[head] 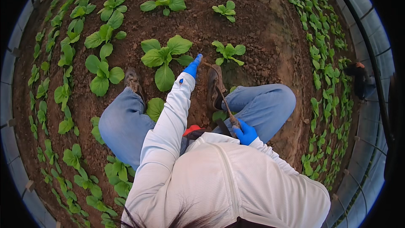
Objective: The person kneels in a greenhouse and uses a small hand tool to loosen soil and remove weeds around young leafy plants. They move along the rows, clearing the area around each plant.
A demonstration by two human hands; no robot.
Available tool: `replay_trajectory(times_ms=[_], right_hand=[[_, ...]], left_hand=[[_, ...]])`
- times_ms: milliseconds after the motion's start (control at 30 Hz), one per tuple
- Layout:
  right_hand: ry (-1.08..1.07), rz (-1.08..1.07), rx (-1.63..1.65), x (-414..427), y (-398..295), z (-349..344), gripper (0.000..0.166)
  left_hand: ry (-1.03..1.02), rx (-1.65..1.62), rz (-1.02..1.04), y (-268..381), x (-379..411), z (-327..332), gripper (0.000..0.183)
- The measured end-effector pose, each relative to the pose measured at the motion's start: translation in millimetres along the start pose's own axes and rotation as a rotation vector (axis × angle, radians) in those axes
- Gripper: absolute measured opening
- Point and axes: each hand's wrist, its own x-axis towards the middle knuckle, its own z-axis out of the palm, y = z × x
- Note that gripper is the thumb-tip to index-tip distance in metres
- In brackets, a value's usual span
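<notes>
My left hand [193, 66], in a blue glove, reaches down between a large leafy seedling [164, 55] and a smaller one [229, 52]. Its fingers lie close together, and the palm side is hidden. My right hand [245, 133], also blue-gloved, is closed around the handle of a long-necked hand tool [224, 97] near my right thigh. The tool's thin, soil-brown neck bends up past my right shoe, and its far end is beside my left fingers. Whether they touch is unclear.
My brown shoes [134, 80] stand among the seedlings on brown soil [259, 28]. Dense leafy rows [319, 60] run along the right, more plants [68, 53] along the left. Another person [360, 79] is at the far right, near the sheeting wall [373, 25]. A red item [192, 129] sits at my waist.
</notes>
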Motion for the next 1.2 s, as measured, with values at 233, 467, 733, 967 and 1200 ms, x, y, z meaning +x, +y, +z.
replay_trajectory(times_ms=[233, 467, 733, 967, 1200], right_hand=[[-0.018, 0.041, -0.003, -3, -7, -1, 0.045], [0.003, 0.002, -0.014, -3, 5, -1, 0.045], [-0.045, 0.049, 0.088, -3, -9, -4, 0.04], [-0.176, 0.188, 0.411, -2, -10, -14, 0.033], [-0.248, 0.289, 0.591, -3, -16, -24, 0.034]], left_hand=[[0.04, 0.001, 0.042, -4, -3, 2, 0.062], [-0.011, -0.056, 0.03, -19, 15, 1, 0.051], [-0.053, -0.106, 0.048, -43, 50, -19, 0.029], [-0.099, -0.202, 0.074, -54, 53, -21, 0.024], [-0.12, -0.23, 0.178, -62, 50, -23, 0.031]])
